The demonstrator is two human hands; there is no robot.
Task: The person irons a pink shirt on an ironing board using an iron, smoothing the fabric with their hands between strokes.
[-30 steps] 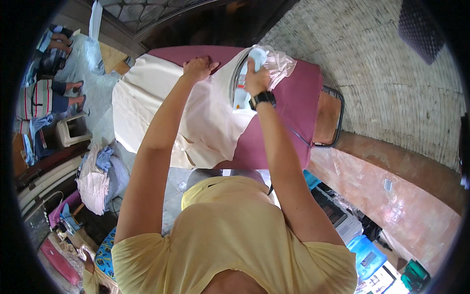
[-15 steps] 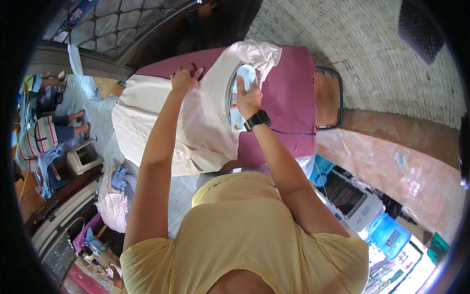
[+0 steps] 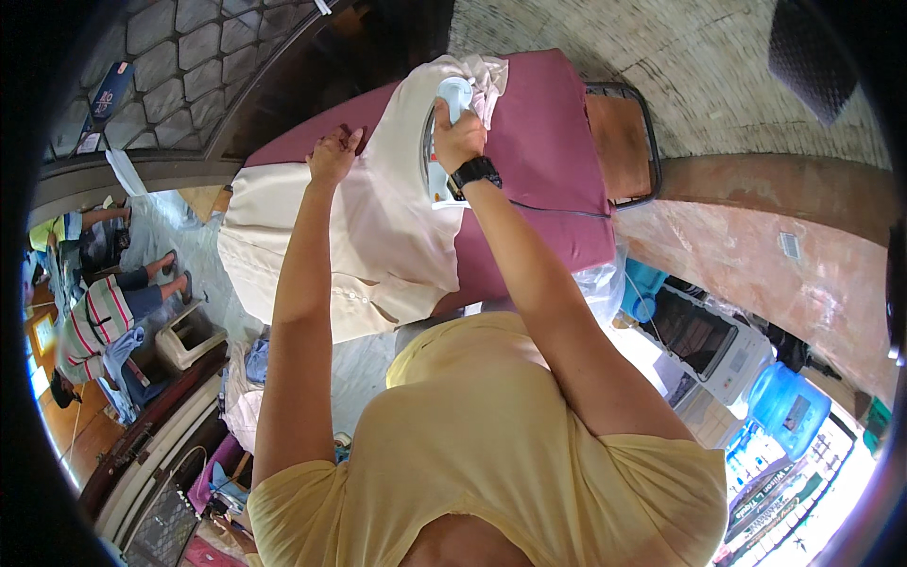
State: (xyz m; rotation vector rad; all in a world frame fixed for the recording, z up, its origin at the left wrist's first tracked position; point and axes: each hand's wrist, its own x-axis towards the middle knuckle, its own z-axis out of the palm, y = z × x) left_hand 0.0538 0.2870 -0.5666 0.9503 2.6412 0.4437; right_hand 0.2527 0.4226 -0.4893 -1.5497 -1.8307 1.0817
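A cream short-sleeved garment (image 3: 364,248) is spread over a maroon-covered ironing board (image 3: 543,142). My right hand (image 3: 460,142) is wrapped round the handle of a white and pale-blue clothes iron (image 3: 454,93), which rests on the garment close to its bunched sleeve (image 3: 487,77). The hand and wrist hide part of the iron. On the far left part of the cloth, near its edge, lies my left hand (image 3: 333,157), fingers apart and pressing lightly on the fabric.
A dark cord (image 3: 557,210) runs right across the board. The board's wire-framed end (image 3: 619,146) stands by a stone wall. At lower right are a white appliance (image 3: 713,350) and a blue water jug (image 3: 789,408). Another person (image 3: 99,312) is at far left, near a beige plastic stool (image 3: 189,337).
The iron has slid a little farther from me, toward the sleeve, with my right hand on it. My left hand stays on the cloth. The whole view has shifted slightly.
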